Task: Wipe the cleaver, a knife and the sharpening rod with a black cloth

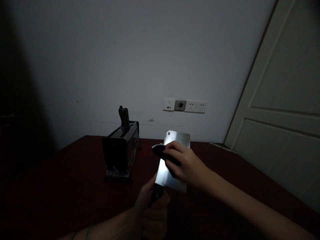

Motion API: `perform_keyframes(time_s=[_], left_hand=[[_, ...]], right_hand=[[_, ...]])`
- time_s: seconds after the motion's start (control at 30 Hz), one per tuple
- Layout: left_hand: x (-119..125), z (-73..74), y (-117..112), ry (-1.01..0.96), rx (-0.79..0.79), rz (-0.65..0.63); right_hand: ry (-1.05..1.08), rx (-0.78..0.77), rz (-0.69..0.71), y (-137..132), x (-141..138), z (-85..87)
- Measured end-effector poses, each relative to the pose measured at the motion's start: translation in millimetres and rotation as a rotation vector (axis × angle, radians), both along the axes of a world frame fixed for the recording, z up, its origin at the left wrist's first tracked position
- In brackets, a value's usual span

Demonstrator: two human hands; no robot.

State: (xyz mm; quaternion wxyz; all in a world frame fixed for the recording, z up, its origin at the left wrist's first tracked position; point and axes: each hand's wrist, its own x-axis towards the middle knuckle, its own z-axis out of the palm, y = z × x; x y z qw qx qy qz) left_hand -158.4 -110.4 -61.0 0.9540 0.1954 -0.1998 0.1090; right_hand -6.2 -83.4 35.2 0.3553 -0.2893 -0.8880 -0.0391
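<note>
A: Taking the knife block [115,155] as our mark, where is the cleaver [167,180]?

B: Right of the block and a bit nearer the camera, held up with its blade above and its black handle [157,192] below. A small hole shows in the blade's upper left corner, and a bright glare sits on the steel.

A: Who has hold of it?

B: The left hand [154,211], its fingers wrapped round that handle. There are bands [89,232] about the wrist.

A: And the right hand [183,163]?

B: It grips a dark tool [160,151] in front of the blade, the rounded end pointing left, towards the block. What the tool is, I can't tell, nor whether it touches the steel; things blur there.

A: What about the block itself?

B: Its dark end panel faces us, and two dark handles [124,117] stand up out of the top. It sits on a dark red table [75,170].

A: And further out?

B: Behind the block is a pale wall [120,60]. Right of the block and higher than its top runs a row of wall sockets [192,106]. Well off to the block's right stands a panelled door [282,100].
</note>
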Motion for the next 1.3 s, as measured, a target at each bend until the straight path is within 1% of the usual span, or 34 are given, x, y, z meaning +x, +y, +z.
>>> perform_keyframes(time_s=[0.1,0.17,0.2,0.23,0.3,0.37,0.47,0.53,0.57,0.6,0.67,0.73,0.8,0.87,0.9,0.97,1.03,1.1,1.17,1.3], left_hand=[[0,4.2,-2,0.047,0.035,0.025],[-1,6.0,-2,0.130,0.078,0.049],[-2,7.0,-2,0.168,0.106,0.051],[-2,8.1,-2,0.201,0.132,0.047],[-3,9.5,-2,0.235,0.156,0.033],[-2,8.7,-1,0.205,0.100,0.058],[-1,2.6,1,0.133,0.016,0.097],[-1,-1.8,3,0.095,0.009,0.073],[-1,-3.1,4,0.092,0.013,0.054],[-1,-3.5,4,0.093,0.011,0.048],[-2,-1.9,3,0.129,0.026,0.060],[-3,1.8,1,0.192,0.071,0.071],[-3,5.2,-1,0.230,0.114,0.044],[-2,7.2,-2,0.206,0.108,0.024],[-1,7.5,-2,0.183,0.092,0.024],[0,7.5,-3,0.148,0.076,0.022],[1,7.7,-3,0.148,0.075,0.020],[1,8.7,-3,0.154,0.051,0.043],[1,10.4,-3,0.197,0.031,0.070],[-2,13.9,0,0.306,0.088,0.058]], right_hand=[[0.062,0.149,-0.149,32,14,24.7],[0.072,0.207,-0.203,44,20,35.3],[0.068,0.220,-0.213,46,21,37.5],[0.061,0.221,-0.211,45,21,37.4],[0.037,0.188,-0.183,36,19,30.3],[0.015,0.120,-0.131,19,13,15.6],[0.006,0.005,-0.013,-12,1,-11.7],[0.014,-0.050,0.073,-28,-4,-25.1],[0.011,-0.067,0.101,-32,-5,-28.3],[0.012,-0.073,0.112,-34,-5,-28.9],[0.027,-0.047,0.082,-28,-1,-22.0],[0.062,0.027,-0.001,-10,7,-7.9],[0.094,0.119,-0.106,13,16,7.4],[0.110,0.186,-0.198,32,23,18.3],[0.101,0.210,-0.213,38,26,21.2],[0.066,0.228,-0.218,43,28,21.9],[0.036,0.217,-0.205,41,29,18.2],[0.038,0.201,-0.201,37,29,13.4],[0.053,0.195,-0.208,35,29,9.9],[0.061,0.173,-0.210,39,30,9.0]])
